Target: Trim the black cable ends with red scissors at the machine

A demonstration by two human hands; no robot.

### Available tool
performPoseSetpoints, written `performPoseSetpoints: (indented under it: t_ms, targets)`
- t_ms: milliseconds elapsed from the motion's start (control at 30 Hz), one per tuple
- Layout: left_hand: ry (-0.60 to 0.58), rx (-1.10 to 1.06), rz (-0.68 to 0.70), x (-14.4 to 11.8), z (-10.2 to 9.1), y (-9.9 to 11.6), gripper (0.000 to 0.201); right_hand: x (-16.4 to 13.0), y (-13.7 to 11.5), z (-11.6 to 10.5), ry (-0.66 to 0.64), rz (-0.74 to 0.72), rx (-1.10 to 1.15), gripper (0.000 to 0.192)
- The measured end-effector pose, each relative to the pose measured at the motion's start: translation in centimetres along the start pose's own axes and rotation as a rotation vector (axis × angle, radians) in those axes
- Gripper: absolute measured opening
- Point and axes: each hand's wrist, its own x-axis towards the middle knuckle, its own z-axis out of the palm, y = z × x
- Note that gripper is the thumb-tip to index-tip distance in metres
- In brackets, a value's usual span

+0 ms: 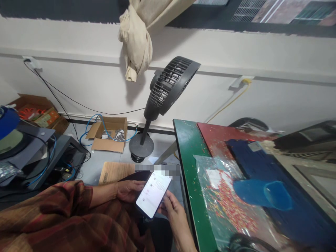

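Note:
A smartphone [153, 194] with a bright, lit screen is held above my lap, tilted to one side. My left hand [130, 190] grips its left edge, with the fingers partly behind it. Along the lower right edge, my right hand [172, 206] closes on the phone, thumb at the side of the screen. The writing on the screen is too small to read, and its top part is blurred out. A checked brown cloth [78, 224] covers my left arm and lap.
A green-topped table [189, 168] stands at my right, bearing a clear plastic bag [210, 210] of small red and yellow pieces and a blue translucent cup [262, 192]. Ahead are a grey fan [170, 87], an open carton [109, 144] and a wooden stool [115, 172].

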Motion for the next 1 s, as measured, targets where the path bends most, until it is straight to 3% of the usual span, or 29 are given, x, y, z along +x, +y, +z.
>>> performPoseSetpoints:
  t_ms: [300, 1000]
  targets:
    - [-0.002, -0.016, -0.017, 0.3, -1.3, -0.4, 0.042, -0.1, 0.1, 0.0, 0.004, 0.031, 0.011, 0.050]
    - [0.035, -0.088, -0.050, 0.3, -1.4, -0.4, 0.042, -0.1, 0.0, 0.0, 0.019, 0.074, -0.012, 0.062]
